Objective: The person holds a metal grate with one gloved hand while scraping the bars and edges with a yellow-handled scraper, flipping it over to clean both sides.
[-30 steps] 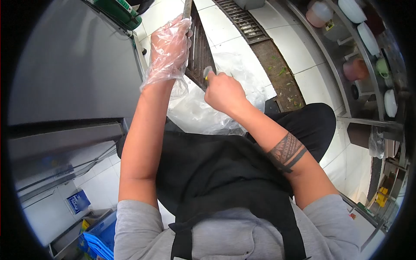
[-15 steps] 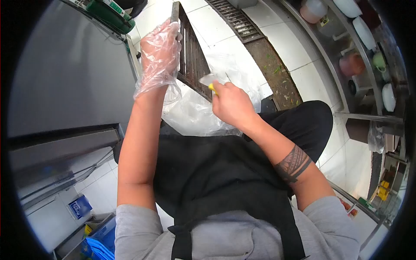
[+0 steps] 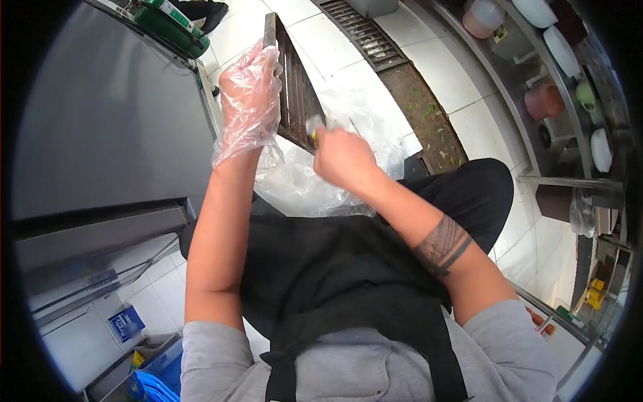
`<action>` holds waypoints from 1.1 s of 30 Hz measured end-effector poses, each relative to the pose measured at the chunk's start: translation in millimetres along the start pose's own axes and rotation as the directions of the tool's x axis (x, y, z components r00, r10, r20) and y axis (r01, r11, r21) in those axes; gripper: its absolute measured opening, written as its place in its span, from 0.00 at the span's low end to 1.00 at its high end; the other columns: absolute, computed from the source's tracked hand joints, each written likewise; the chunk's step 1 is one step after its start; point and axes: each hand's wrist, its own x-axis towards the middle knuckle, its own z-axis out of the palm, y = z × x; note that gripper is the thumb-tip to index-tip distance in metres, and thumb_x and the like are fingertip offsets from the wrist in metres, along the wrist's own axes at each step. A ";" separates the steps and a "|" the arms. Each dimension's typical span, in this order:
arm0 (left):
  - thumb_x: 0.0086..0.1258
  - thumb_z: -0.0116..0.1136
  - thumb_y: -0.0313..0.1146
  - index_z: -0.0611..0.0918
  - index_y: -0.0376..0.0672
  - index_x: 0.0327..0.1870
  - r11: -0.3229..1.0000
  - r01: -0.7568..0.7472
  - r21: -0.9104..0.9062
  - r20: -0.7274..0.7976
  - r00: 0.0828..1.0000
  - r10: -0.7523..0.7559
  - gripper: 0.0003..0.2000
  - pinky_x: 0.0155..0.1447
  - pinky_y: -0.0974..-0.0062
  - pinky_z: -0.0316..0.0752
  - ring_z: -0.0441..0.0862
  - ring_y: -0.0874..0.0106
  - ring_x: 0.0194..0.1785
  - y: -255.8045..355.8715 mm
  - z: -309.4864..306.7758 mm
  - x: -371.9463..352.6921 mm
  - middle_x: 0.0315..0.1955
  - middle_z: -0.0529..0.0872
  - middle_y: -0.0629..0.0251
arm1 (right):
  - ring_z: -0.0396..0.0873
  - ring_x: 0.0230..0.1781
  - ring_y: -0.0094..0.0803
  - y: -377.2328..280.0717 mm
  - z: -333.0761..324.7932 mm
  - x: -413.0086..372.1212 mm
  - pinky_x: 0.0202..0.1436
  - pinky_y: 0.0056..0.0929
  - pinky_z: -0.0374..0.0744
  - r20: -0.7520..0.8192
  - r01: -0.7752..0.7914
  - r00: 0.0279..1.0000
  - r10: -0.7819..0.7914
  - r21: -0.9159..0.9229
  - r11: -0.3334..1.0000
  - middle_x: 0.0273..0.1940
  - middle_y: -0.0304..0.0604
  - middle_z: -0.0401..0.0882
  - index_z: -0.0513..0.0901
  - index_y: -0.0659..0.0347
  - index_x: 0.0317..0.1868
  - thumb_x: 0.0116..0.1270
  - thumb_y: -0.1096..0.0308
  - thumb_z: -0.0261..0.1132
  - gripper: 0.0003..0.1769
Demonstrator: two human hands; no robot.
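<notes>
My left hand (image 3: pixel 248 100), in a clear plastic glove, is closed on the edge of a dark, grimy slatted metal grate (image 3: pixel 300 84) and holds it tilted up on its side. My bare right hand (image 3: pixel 345 157) grips a small scraper (image 3: pixel 314 124); a bit of yellow handle and a pale blade show, blurred by motion. The blade overlaps the lower right edge of the grate. A crumpled clear plastic bag (image 3: pixel 301 184) spreads over the floor beneath the grate and both hands.
Beyond my hands runs a floor drain with a slatted cover (image 3: pixel 362 37) and an uncovered dirty channel (image 3: pixel 429 110). A grey cabinet (image 3: pixel 114 114) stands close on the left. Metal shelves (image 3: pixel 536 87) with bowls and containers line the right. At upper left is a green cylinder (image 3: pixel 171 30).
My right hand and the scraper have moved left along the grate's lower edge. The grate and my left hand sit slightly lower in view.
</notes>
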 end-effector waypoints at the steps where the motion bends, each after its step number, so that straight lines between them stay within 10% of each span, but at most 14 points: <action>1: 0.76 0.69 0.37 0.86 0.39 0.63 0.999 -0.006 -0.032 0.022 1.000 0.007 0.19 0.28 0.90 0.71 0.77 0.87 0.28 2.9 1.6 -2.6 0.31 0.85 0.75 | 0.88 0.40 0.63 3.2 -1.7 14.7 0.46 0.58 0.86 -0.071 -0.009 0.997 0.011 0.026 1.000 0.39 0.65 0.86 0.83 0.67 0.52 0.64 0.69 0.61 0.18; 33: 0.78 0.67 0.37 0.85 0.37 0.64 0.996 0.067 -0.054 0.019 0.998 -0.066 0.19 0.24 0.88 0.64 0.73 0.87 0.25 12.8 5.1 5.4 0.30 0.82 0.76 | 0.89 0.42 0.58 3.3 -31.8 38.3 0.47 0.54 0.87 0.085 0.105 0.991 -0.099 -0.071 0.992 0.36 0.61 0.88 0.85 0.66 0.44 0.60 0.71 0.63 0.13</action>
